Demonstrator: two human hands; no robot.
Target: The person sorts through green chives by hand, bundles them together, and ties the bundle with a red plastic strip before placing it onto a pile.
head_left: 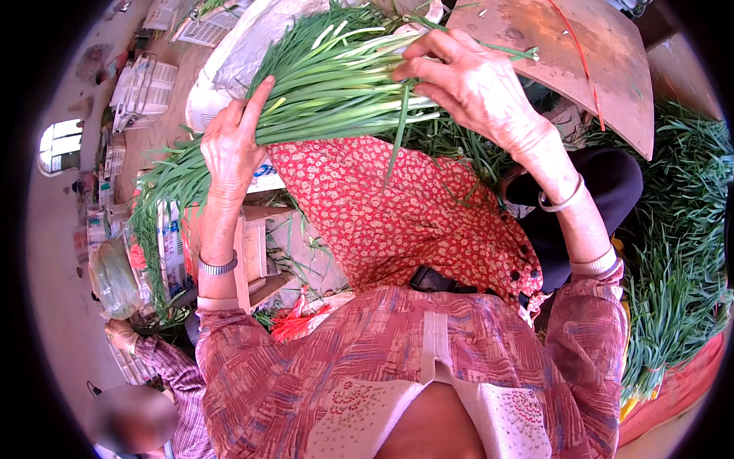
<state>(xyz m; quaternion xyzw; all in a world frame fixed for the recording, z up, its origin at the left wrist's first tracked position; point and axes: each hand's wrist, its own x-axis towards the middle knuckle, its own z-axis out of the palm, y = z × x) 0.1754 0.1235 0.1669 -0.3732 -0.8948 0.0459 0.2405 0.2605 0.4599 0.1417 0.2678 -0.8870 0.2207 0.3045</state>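
A thick bunch of garlic chives [329, 99] lies across in front of me, white stem ends to the right and green leaf tips hanging down on the left. My left hand [233, 145] is closed around its leafy part, with one finger stretched along the top. At the white ends, my right hand [478, 88] pinches at the stalks with bent fingers. One loose leaf [399, 134] dangles below its fingertips. The red flowered apron [397, 206] on my lap sits under the bunch.
A brown board [612, 69] with a red string stands at the upper right. Heaped chives [665, 306] fill the right side. White plastic crates [145, 88] line the left. A wooden frame [256, 252] is by my left forearm. Another person's sleeve [180, 375] shows at lower left.
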